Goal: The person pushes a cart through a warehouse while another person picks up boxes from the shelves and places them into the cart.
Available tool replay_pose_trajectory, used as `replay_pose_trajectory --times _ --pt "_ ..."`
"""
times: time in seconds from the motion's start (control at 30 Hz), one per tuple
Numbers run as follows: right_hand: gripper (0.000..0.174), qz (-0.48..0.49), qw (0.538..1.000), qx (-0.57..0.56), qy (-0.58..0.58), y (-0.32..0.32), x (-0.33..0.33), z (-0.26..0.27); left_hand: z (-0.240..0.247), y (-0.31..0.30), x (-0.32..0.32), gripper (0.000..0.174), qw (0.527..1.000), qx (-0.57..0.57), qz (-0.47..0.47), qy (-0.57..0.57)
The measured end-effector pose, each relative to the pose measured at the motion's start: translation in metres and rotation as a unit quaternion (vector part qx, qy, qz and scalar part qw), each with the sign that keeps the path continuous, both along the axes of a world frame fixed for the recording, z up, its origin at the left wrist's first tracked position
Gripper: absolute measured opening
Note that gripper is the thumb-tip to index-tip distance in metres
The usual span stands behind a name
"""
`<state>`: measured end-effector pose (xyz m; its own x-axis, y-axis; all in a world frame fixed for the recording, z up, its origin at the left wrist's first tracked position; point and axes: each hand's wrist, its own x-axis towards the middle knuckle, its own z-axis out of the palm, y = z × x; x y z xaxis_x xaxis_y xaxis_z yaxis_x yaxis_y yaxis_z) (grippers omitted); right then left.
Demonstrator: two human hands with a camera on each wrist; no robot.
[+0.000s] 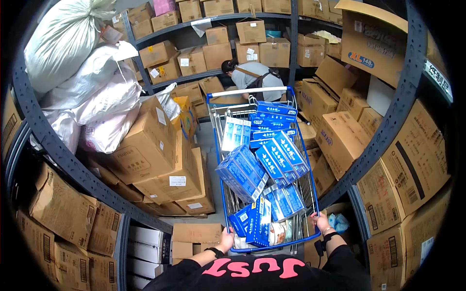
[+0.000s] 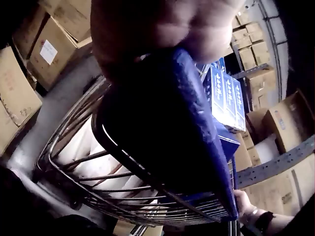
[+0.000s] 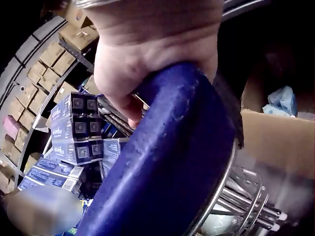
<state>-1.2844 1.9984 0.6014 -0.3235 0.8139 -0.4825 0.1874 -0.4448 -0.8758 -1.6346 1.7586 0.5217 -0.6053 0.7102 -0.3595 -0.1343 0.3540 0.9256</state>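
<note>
A shopping cart with a blue rim [image 1: 221, 186] stands right in front of me, loaded with blue-and-white packs [image 1: 281, 157] printed with Chinese characters. My left hand [image 1: 225, 241] grips the near left corner of the rim. At the near right corner, my right hand [image 1: 320, 223] holds the same rim. From the left wrist view, the left hand [image 2: 162, 29] wraps over the blue rail [image 2: 202, 118]. Fingers of the right hand [image 3: 152, 54] curl round the blue rail [image 3: 142, 152] in the right wrist view. A white-and-blue pack [image 1: 236, 134] leans inside the cart's left side.
Just past the cart's far end a person in grey [image 1: 257, 76] bends down. Stacked cartons [image 1: 141, 140] and white sacks [image 1: 68, 43] crowd the left. Metal shelving with cartons [image 1: 340, 140] lines the right. An open carton [image 3: 275, 137] sits beside the right hand.
</note>
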Motion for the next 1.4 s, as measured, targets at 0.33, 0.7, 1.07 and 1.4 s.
replay_pose_trajectory --times 0.33,0.7,1.07,1.4 --pt "0.007 -0.014 1.000 0.006 0.016 0.010 -0.002 0.006 0.018 0.018 0.002 0.017 0.998 0.036 0.006 -0.043" --pt "0.008 0.004 0.999 -0.027 0.024 0.023 0.019 0.014 0.038 0.029 0.026 0.017 0.999 0.035 0.002 -0.016" --pt "0.007 0.028 0.999 0.017 0.030 0.031 0.005 -0.005 0.053 0.033 0.017 0.020 0.994 0.084 0.003 -0.071" --pt "0.007 0.010 1.000 -0.001 0.022 0.025 0.000 -0.006 0.030 0.029 0.010 0.021 0.994 0.083 0.001 -0.072"
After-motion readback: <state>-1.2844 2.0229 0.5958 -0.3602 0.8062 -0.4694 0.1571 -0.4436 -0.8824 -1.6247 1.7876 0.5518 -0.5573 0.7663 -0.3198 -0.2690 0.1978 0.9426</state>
